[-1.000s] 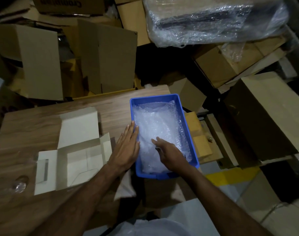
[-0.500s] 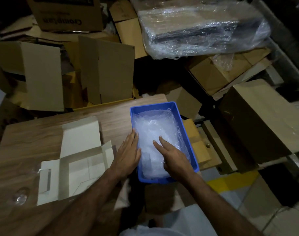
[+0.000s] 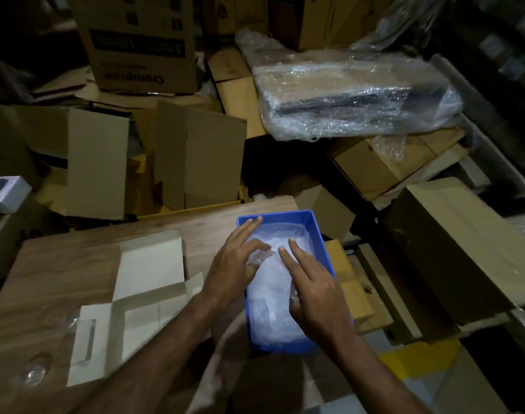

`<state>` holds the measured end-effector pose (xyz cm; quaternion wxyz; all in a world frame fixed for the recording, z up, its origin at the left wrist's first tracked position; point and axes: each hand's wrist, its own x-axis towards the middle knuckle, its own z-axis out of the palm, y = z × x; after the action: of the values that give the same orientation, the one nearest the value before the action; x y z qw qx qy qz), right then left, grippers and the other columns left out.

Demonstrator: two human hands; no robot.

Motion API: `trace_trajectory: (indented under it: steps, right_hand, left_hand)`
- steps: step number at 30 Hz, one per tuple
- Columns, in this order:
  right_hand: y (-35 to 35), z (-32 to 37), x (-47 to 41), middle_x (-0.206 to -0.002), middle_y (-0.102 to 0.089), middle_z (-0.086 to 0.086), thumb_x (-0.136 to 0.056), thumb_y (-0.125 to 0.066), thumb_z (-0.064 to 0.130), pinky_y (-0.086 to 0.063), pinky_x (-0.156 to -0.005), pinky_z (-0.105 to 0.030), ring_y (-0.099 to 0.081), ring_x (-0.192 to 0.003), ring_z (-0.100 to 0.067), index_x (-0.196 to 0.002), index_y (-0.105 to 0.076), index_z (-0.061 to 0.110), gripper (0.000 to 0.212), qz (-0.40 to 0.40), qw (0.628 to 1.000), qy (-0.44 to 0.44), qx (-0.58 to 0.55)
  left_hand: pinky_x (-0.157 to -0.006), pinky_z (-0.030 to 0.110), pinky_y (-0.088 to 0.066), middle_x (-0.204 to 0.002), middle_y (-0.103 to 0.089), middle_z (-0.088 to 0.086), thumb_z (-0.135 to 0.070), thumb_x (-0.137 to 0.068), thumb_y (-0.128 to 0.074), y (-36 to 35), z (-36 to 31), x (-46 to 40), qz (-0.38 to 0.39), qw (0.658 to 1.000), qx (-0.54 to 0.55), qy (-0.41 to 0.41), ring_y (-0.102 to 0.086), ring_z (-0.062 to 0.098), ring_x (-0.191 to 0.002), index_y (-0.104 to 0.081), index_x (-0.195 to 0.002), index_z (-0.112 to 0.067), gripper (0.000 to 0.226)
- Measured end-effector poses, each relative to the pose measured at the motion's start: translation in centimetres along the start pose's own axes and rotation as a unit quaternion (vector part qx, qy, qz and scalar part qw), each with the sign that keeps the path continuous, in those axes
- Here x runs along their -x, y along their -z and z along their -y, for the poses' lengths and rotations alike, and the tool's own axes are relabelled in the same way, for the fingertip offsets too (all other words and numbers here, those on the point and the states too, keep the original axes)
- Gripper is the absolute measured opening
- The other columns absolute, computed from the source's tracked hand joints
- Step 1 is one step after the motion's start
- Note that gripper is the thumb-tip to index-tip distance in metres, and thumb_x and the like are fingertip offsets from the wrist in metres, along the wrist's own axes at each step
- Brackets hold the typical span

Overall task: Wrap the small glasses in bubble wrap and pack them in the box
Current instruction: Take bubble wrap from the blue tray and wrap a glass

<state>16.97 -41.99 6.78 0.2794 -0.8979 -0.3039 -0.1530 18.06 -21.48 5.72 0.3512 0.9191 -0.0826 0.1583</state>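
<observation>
- At the far right corner of the wooden counter [image 3: 76, 264] sits a blue tray [image 3: 315, 234], filled with bubble wrap [image 3: 273, 297].
- Left hand [image 3: 235, 265] reaches over the tray's left wall, its fingers [image 3: 249, 227] straight and spread apart, lying on the bubble wrap near the tray's far end.
- Right hand [image 3: 318, 289] lies on the bubble wrap along the tray's right side; two fingers [image 3: 298, 252] are stretched forward and slightly apart, the others tucked down toward the wrap, and whether they pinch it cannot be told.
- Left of the tray, an open white box [image 3: 141, 297] lies on the counter with its flaps spread flat.
- Near the counter's front left edge, just beside the box, stands a small clear glass [image 3: 35, 370], unwrapped.
- Beyond the counter are stacked brown cartons [image 3: 195, 156] and a bundle in plastic film [image 3: 353, 97].
</observation>
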Motion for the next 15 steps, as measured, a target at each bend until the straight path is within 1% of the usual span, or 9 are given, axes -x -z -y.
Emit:
trace_trajectory:
  steps: [2,4,6,8,9,10,11,13,15]
  right_hand:
    - [0.6,0.8,-0.3,-0.157,-0.044,-0.01,-0.09,-0.064,0.016,-0.044,-0.112,-0.037,-0.046,-0.142,-0.021,-0.149,-0.049,0.012,0.061,-0.034,0.999,0.005,-0.011]
    - [0.5,1.4,-0.7,-0.163,-0.034,-0.008,-0.09,-0.068,0.034,-0.031,-0.121,-0.036,-0.033,-0.151,-0.02,-0.155,-0.039,0.015,0.074,-0.026,1.0,0.003,-0.016]
    - [-0.5,1.9,-1.3,-0.164,-0.033,-0.007,-0.09,-0.07,0.042,-0.025,-0.123,-0.037,-0.029,-0.152,-0.02,-0.158,-0.031,0.013,0.084,-0.015,1.0,-0.006,-0.019]
    - [-1.8,2.5,-2.0,-0.153,-0.05,-0.002,-0.089,-0.071,0.038,-0.024,-0.124,-0.035,-0.045,-0.142,-0.018,-0.158,-0.031,0.015,0.082,-0.007,0.999,-0.024,-0.048]
    - [-2.3,3.0,-2.5,-0.141,-0.06,0.002,-0.088,-0.072,0.03,-0.027,-0.123,-0.036,-0.055,-0.132,-0.017,-0.157,-0.034,0.019,0.08,-0.004,0.998,-0.024,-0.066]
    - [-2.8,3.5,-3.1,-0.13,-0.065,0.006,-0.086,-0.073,0.021,-0.032,-0.121,-0.038,-0.06,-0.122,-0.016,-0.155,-0.039,0.022,0.077,-0.003,0.996,-0.016,-0.084]
    - [-3.0,4.2,-3.7,-0.125,-0.068,0.007,-0.083,-0.073,0.012,-0.035,-0.118,-0.038,-0.062,-0.116,-0.014,-0.151,-0.046,0.023,0.074,-0.005,0.995,-0.003,-0.098]
    - [-3.2,5.6,-4.9,-0.116,-0.071,0.004,-0.075,-0.068,-0.001,-0.041,-0.109,-0.03,-0.063,-0.106,-0.016,-0.143,-0.056,0.021,0.072,-0.016,0.994,0.038,-0.103]
    - [-3.4,7.1,-5.8,-0.108,-0.07,0.0,-0.072,-0.059,-0.002,-0.046,-0.091,-0.029,-0.061,-0.096,-0.019,-0.14,-0.06,0.018,0.071,-0.02,0.992,0.082,-0.089]
  left_hand:
    - [-0.115,0.036,-0.04,-0.154,-0.047,-0.003,-0.017,-0.093,-0.069,2.7,-0.4,0.0,-0.015,0.999,0.021,-0.034,-0.042,0.012,-0.143,-0.073,-0.11,-0.017,0.018]
    - [-0.107,0.038,-0.047,-0.144,-0.058,-0.004,-0.019,-0.095,-0.064,5.5,-0.8,0.5,-0.023,0.997,0.029,-0.066,-0.054,0.012,-0.133,-0.071,-0.108,-0.014,0.016]
    - [-0.101,0.04,-0.052,-0.134,-0.065,-0.006,-0.011,-0.095,-0.064,7.9,-1.1,1.3,-0.034,0.997,0.046,-0.058,-0.061,0.011,-0.125,-0.07,-0.11,-0.013,0.016]
    - [-0.097,0.037,-0.054,-0.124,-0.07,-0.008,-0.004,-0.094,-0.062,9.8,-1.4,2.2,-0.049,0.995,0.089,-0.025,-0.065,0.009,-0.119,-0.07,-0.111,-0.014,0.021]
    - [-0.095,0.036,-0.055,-0.121,-0.072,-0.01,-0.006,-0.095,-0.061,10.7,-1.5,2.8,-0.059,0.993,0.102,-0.012,-0.067,0.009,-0.115,-0.07,-0.111,-0.015,0.021]
    - [-0.092,0.035,-0.056,-0.118,-0.072,-0.012,-0.009,-0.096,-0.06,11.5,-1.3,3.5,-0.071,0.992,0.103,-0.004,-0.068,0.008,-0.112,-0.069,-0.112,-0.018,0.021]
    - [-0.09,0.034,-0.057,-0.118,-0.071,-0.015,-0.012,-0.098,-0.059,12.3,-1.1,4.2,-0.083,0.992,0.096,0.0,-0.068,0.007,-0.11,-0.068,-0.115,-0.021,0.022]
    - [-0.086,0.028,-0.057,-0.131,-0.065,-0.014,-0.01,-0.099,-0.055,13.6,-0.2,6.0,-0.092,0.994,0.049,-0.007,-0.064,0.005,-0.116,-0.063,-0.125,-0.024,0.031]
    - [-0.077,0.016,-0.054,-0.15,-0.05,-0.009,0.003,-0.088,-0.057,14.9,0.6,7.8,-0.081,0.996,-0.029,-0.026,-0.057,0.005,-0.125,-0.057,-0.136,-0.022,0.054]
